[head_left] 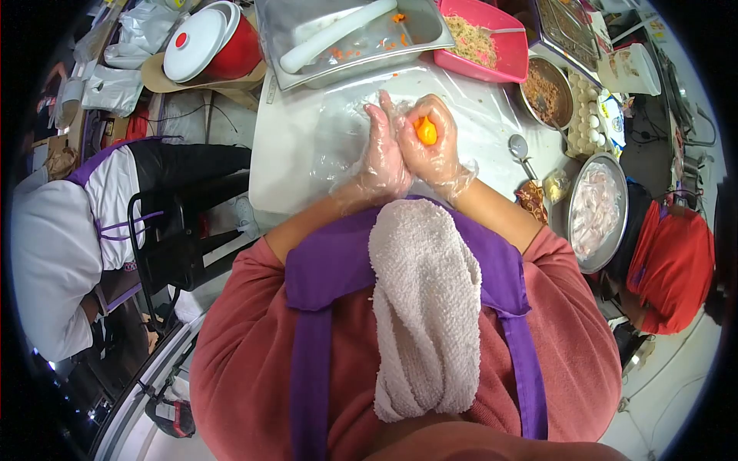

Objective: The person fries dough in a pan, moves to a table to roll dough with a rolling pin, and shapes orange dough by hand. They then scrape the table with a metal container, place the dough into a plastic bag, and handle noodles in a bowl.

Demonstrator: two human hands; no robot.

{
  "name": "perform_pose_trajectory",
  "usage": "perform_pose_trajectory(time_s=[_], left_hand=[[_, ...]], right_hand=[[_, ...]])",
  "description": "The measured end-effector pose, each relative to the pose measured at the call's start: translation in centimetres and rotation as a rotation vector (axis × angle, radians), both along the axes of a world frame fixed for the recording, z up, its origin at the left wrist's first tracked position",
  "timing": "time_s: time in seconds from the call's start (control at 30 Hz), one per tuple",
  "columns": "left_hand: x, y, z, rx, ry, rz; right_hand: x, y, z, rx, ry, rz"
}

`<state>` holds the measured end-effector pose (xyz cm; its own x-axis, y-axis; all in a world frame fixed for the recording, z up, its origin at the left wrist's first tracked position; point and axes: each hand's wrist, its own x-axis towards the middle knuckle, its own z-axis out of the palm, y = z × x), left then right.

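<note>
My right hand, in a clear plastic glove, is closed around a lump of orange dough; part of the lump bulges out between thumb and fingers. Right beside it is my left hand, gloved as well, with its fingers stretched out and nothing seen in it. The two hands meet at the heels of the palms or nearly so. Beneath them a clear plastic sheet lies on the white tabletop.
Ahead stands a steel tray with a white rolling pin and orange scraps. A pink tub of crumbly filling, a pot, an egg carton and a metal bowl line the right. Another person is at the left.
</note>
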<state>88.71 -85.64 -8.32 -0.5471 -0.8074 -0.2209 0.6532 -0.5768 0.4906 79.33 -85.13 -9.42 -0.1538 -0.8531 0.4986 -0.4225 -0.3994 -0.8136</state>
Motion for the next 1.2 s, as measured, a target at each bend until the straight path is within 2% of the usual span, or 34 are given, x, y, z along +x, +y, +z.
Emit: perform_pose_trajectory(time_s=[0.03,0.1,0.13,0.17,0.23,0.27,0.3,0.37,0.4,0.43,0.5,0.57,0.63,0.67,0.73,0.77,0.83,0.87,0.9,0.93,0.97,1.03,1.1,1.13,1.2], left_hand=[[0.0,0.1,0.1,0.045,-0.025,-0.011],[-0.4,-0.9,-1.7,-0.032,-0.025,-0.062],[-0.5,-1.1,-2.4,-0.105,-0.024,-0.112],[-0.3,-1.3,-2.1,-0.104,-0.018,-0.119],[0.6,-2.4,-1.3,0.134,0.212,-0.148],[1.1,-2.5,-0.8,0.273,0.187,-0.077],[1.0,-2.3,-1.5,0.274,0.186,-0.075],[0.9,-1.4,-4.0,0.119,-0.061,-0.180],[0.8,-1.0,-5.0,0.042,-0.183,-0.233],[0.5,-0.9,-5.1,0.044,-0.185,-0.235],[0.0,-0.6,-5.1,-0.195,-0.277,-0.171],[0.4,-0.9,-4.7,-0.257,-0.343,-0.143],[0.9,-1.2,-4.4,-0.375,-0.480,-0.087],[0.9,-1.2,-4.7,-0.373,-0.481,-0.087],[0.9,-1.4,-5.2,-0.314,-0.534,-0.052],[0.9,-1.5,-5.0,-0.316,-0.533,-0.052],[1.0,-1.6,-4.6,0.131,-0.274,0.086],[0.8,-1.7,-5.1,0.131,-0.275,0.086],[0.6,-1.7,-6.1,0.190,-0.243,0.116],[0.5,-1.7,-6.3,0.250,-0.212,0.145],[0.6,-1.6,-6.5,0.250,-0.213,0.145],[0.7,-1.5,-6.7,0.563,0.094,-0.034],[0.7,-1.2,-7.4,0.492,0.089,-0.089],[0.8,-1.1,-7.8,0.423,0.083,-0.139],[0.7,-1.1,-8.6,0.367,0.023,-0.119]], right_hand=[[-0.1,-0.2,-0.5,0.001,-0.001,-0.002],[-0.5,-1.0,-1.4,0.287,-0.409,0.015],[-1.4,-1.4,-1.3,0.488,-0.719,0.110],[-2.3,-1.9,-2.0,0.487,-0.716,0.101],[-4.0,-3.0,-2.8,0.515,-1.599,0.572],[-4.4,-2.8,-2.3,0.548,-1.616,0.463],[-4.9,-2.6,-2.9,0.550,-1.617,0.464],[-5.4,-2.5,-3.9,0.613,-1.657,0.660],[-5.0,-2.1,-4.0,0.686,-1.529,0.546],[-4.4,-1.8,-3.9,0.686,-1.531,0.544],[-3.5,-1.4,-3.7,0.694,-1.151,0.300],[-3.2,-1.2,-3.5,0.658,-1.158,0.285],[-3.2,-1.1,-4.1,0.477,-0.926,0.101],[-3.1,-1.0,-4.3,0.479,-0.928,0.101],[-2.9,-0.8,-4.2,0.471,-0.591,-0.001],[-2.9,-0.8,-4.0,0.469,-0.590,-0.002],[-2.7,-0.8,-3.4,0.510,-0.762,0.038],[-2.8,-1.2,-3.5,0.513,-0.871,0.039],[-2.7,-1.1,-3.3,0.514,-0.872,0.040],[-2.4,-0.9,-2.4,0.609,-1.020,0.104],[-2.1,-0.7,-1.8,0.704,-1.166,0.171],[-1.2,-0.3,-3.1,0.708,-1.148,0.201],[-0.7,0.2,-4.3,0.515,-0.385,0.035],[-1.0,0.1,-2.7,0.369,-0.025,-0.103],[-1.6,0.0,-2.5,0.317,-0.012,-0.078]])
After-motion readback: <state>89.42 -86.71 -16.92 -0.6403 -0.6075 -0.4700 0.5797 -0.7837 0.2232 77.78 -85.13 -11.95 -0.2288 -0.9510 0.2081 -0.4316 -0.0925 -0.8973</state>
